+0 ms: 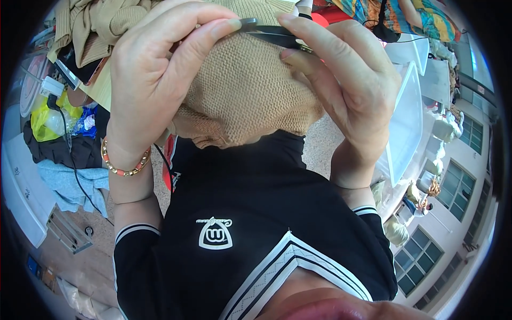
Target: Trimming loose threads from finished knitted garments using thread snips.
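Note:
Between my raised hands is a slim black tool (274, 36) with two dark, narrow parts and a bit of metal near its right end; its exact kind is unclear. My left hand (154, 69) is closed, thumb and forefinger pinching the tool's left tip. The fingers of my right hand (346, 80) close on its other end. A tan knitted garment piece (240, 96) hangs bunched just below the tool, over my lap. Its upper part is partly hidden behind my fingers.
More beige knitwear (101, 24) lies at the far left near a phone-like dark object. A white plug adapter (52, 86) with a black cable hangs by a yellow bag (42, 120) and a blue cloth (72, 184). Translucent bins (402, 128) stand to the right. Another person's patterned clothing (368, 16) shows beyond.

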Available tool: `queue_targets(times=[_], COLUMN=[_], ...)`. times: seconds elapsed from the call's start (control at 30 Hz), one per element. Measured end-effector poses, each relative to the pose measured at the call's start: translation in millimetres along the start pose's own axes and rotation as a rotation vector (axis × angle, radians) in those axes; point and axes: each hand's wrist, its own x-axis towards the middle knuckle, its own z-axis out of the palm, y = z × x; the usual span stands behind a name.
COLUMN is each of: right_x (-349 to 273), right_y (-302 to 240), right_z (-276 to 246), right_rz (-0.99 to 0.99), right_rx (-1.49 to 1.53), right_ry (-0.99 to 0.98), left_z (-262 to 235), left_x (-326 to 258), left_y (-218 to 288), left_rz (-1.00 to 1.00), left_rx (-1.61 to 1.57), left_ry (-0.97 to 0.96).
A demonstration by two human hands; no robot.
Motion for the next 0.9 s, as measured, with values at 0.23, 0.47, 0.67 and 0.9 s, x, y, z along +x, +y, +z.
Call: queue_targets(times=[0.23, 0.47, 0.67, 0.9], right_x=[-11.9, -8.3, -6.1, -7.9], right_y=[5.6, 3.4, -0.3, -0.9], right_z=[5.6, 4.5, 6.4, 11.5], right_rz=[-0.001, -0.024, -0.086, -0.123], right_rx=[-0.104, -0.158, -0.261, -0.308], right_ry=[0.031, 0.033, 0.062, 0.09], left_z=[1.0, -0.8, -2.1, -2.6], left_x=[-1.2, -1.1, -1.8, -2.0], left_y=[-0.2, -0.5, 0.1, -0.5], left_rz=[0.008, -0.017, -0.027, -0.049], left_rx=[-0.008, -0.039, -0.05, -0.035], left_ry=[-0.008, -0.028, -0.02, -0.036])
